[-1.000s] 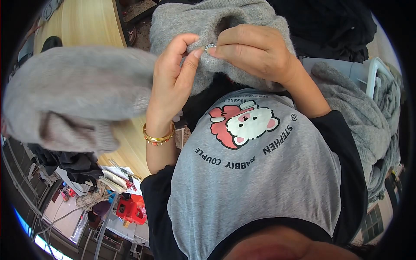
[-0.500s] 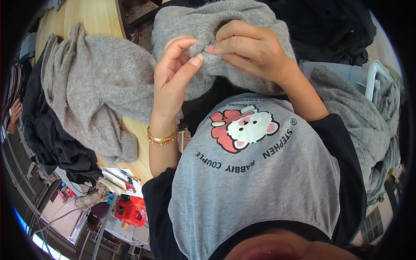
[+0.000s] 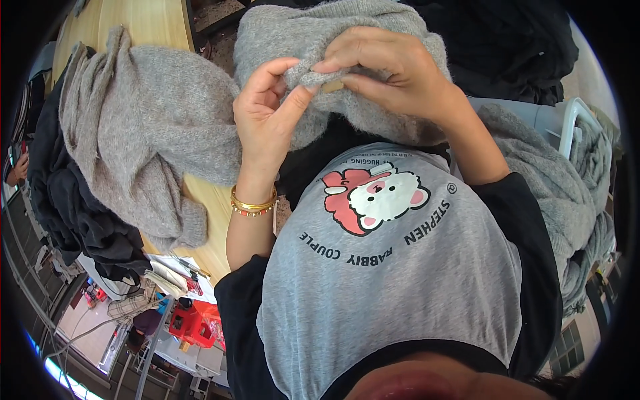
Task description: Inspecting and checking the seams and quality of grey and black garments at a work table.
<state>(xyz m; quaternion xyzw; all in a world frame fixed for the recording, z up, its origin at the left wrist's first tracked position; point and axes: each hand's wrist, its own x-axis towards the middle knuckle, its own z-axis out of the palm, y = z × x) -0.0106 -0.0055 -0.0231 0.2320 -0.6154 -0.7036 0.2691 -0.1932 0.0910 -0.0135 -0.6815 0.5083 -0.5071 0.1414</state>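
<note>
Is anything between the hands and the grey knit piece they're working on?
Nothing visible. Both the left hand and the right hand already pinch the grey knit garment directly, fingertips meeting at a small tan tag on its edge. The other grey sweater lies off to the left on the wooden table, apart from the hands.

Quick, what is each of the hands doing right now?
Left hand: closed, thumb and fingers pinching a fold of the grey knitted garment.
Right hand: closed on the same garment, pinching it beside a small tan tag.
</note>
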